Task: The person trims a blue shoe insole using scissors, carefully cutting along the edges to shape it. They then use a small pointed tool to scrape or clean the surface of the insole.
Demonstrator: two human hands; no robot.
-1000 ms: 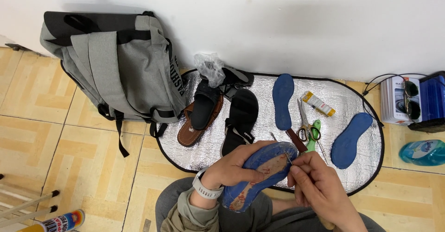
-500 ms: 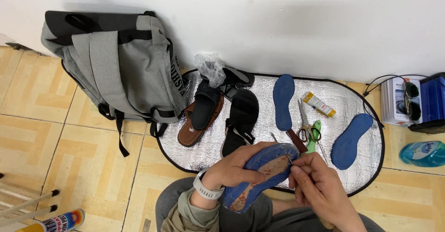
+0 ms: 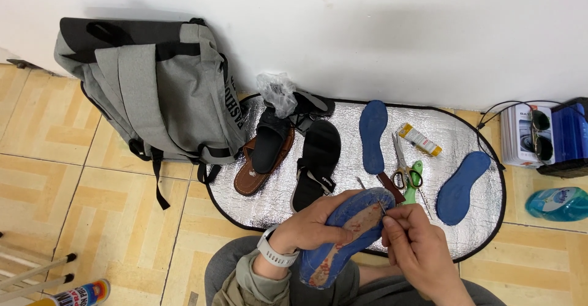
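Observation:
My left hand (image 3: pixel 309 227) grips a blue insole (image 3: pixel 349 232) turned underside up, its face smeared with tan and red patches. My right hand (image 3: pixel 416 251) pinches a thin metal needle (image 3: pixel 371 196) against the insole's upper right edge. Both hands hover above my lap at the near edge of a silver foil mat (image 3: pixel 269 199). A white watch sits on my left wrist.
On the mat lie two more blue insoles (image 3: pixel 373 136) (image 3: pixel 462 179), black sandals (image 3: pixel 318 159), a brown sandal (image 3: pixel 256 162), scissors (image 3: pixel 401 165), a green tool (image 3: pixel 414 180) and a yellow tube (image 3: pixel 420 139). A grey backpack (image 3: pixel 153 92) leans on the wall at left. Boxes (image 3: pixel 539 134) and a blue bottle (image 3: pixel 558 203) sit at right.

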